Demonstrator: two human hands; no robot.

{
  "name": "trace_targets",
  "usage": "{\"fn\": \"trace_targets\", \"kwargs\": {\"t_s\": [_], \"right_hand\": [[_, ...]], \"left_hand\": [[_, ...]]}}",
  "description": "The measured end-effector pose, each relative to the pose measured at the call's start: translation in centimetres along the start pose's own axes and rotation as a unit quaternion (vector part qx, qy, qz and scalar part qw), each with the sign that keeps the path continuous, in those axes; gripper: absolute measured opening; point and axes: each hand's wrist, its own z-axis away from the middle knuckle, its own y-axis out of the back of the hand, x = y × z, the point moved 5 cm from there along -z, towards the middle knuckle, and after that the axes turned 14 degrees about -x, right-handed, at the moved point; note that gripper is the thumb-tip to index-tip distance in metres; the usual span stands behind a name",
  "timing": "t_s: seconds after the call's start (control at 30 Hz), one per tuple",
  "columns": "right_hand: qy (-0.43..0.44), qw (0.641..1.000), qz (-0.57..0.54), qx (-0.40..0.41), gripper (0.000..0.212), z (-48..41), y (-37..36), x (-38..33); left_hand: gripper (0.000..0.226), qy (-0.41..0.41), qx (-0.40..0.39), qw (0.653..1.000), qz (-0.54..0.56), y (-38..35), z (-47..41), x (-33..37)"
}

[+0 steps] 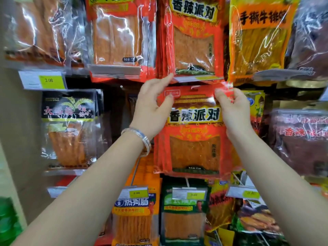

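Observation:
A red snack packet (194, 139) with a yellow band of black characters and an orange slab behind a clear window hangs in front of the display rack. My left hand (152, 107), with a silver bracelet on its wrist, grips the packet's top left corner, the forefinger stretched up towards the price strip above. My right hand (232, 110) pinches the crumpled top right corner. More red packets lie behind the front one. A stack of the same red packets (191, 41) hangs on the hook directly above.
Hanging snack packets fill the rack: a black-labelled one (68, 128) at left, an orange-yellow one (257, 38) at upper right, a dark one (301, 139) at right, orange and green ones (184, 213) below. Yellow price tags (49, 80) mark the hooks. A beige wall borders the left.

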Motion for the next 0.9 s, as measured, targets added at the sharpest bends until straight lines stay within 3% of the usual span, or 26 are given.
{"fn": "trace_targets", "kwargs": {"t_s": [0.33,0.6,0.67,0.73,0.8,0.9], "right_hand": [[0.008,0.996,0.088,0.005,0.017,-1.8,-1.1,0.3],[-0.012,0.997,0.08,0.014,0.033,-0.2,-0.8,2.8],[0.015,0.994,0.109,0.025,0.051,1.4,-0.9,3.0],[0.079,0.973,0.211,0.04,0.066,3.5,-1.2,3.2],[0.146,0.926,0.346,0.04,0.068,5.8,-1.9,3.5],[0.208,0.853,0.474,-0.058,0.064,7.6,-3.8,5.3]], "left_hand": [[0.05,0.046,-0.015,0.998,0.037,-1.1,0.1,-0.3],[0.059,0.023,-0.044,0.999,0.008,-2.4,1.7,-2.7],[0.058,0.037,-0.056,0.998,-0.01,-3.3,3.0,-4.5],[0.057,0.066,-0.07,0.994,-0.047,-4.3,4.5,-6.6],[0.059,0.095,-0.091,0.987,-0.089,-5.3,6.1,-8.8],[0.067,0.128,-0.132,0.975,-0.126,-6.8,7.9,-11.9]]}}
